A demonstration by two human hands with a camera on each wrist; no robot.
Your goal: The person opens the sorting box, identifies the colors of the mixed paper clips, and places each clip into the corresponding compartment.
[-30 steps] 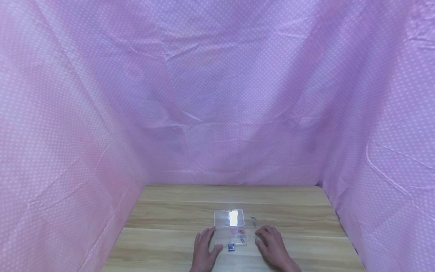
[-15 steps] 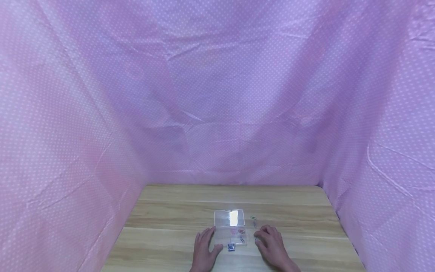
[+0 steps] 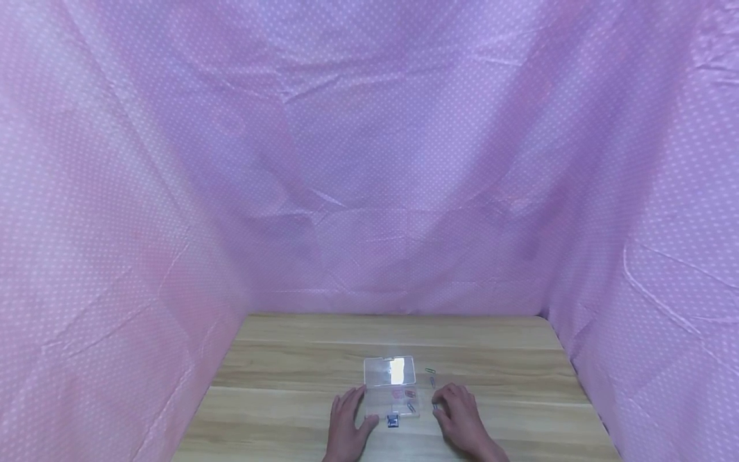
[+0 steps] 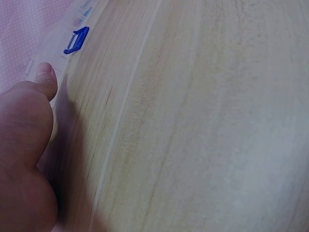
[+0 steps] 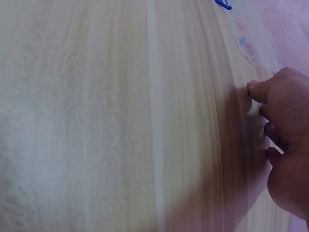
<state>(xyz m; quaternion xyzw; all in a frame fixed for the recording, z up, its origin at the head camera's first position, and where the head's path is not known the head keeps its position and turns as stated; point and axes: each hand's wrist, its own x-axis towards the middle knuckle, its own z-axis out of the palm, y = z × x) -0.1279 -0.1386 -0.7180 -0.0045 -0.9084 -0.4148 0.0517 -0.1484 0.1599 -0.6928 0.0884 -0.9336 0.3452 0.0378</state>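
Observation:
A clear plastic box (image 3: 379,399) lies open on the table with its lid (image 3: 376,371) folded back and a blue latch (image 3: 393,421) at the front. Inside it are a pink paper clip (image 3: 396,394), a red one (image 3: 410,393) and a blue one (image 3: 411,407). My left hand (image 3: 345,425) holds the box's left end, thumb at the front edge and fingers near the back corner. Right of the box, my right hand (image 3: 459,417) has thumb and forefinger around a small bluish paper clip (image 3: 435,407) at the tabletop; the fingers partly hide it.
Behind the right hand, a green paper clip (image 3: 430,370) and a blue-purple paper clip (image 3: 432,382) lie on the wooden table (image 3: 288,346). Pink dotted cloth (image 3: 369,256) surrounds the table at the back and both sides.
The right hand's thumb and forefinger have drawn slightly closer together around the paper clip. My left hand and the box have stayed in place.

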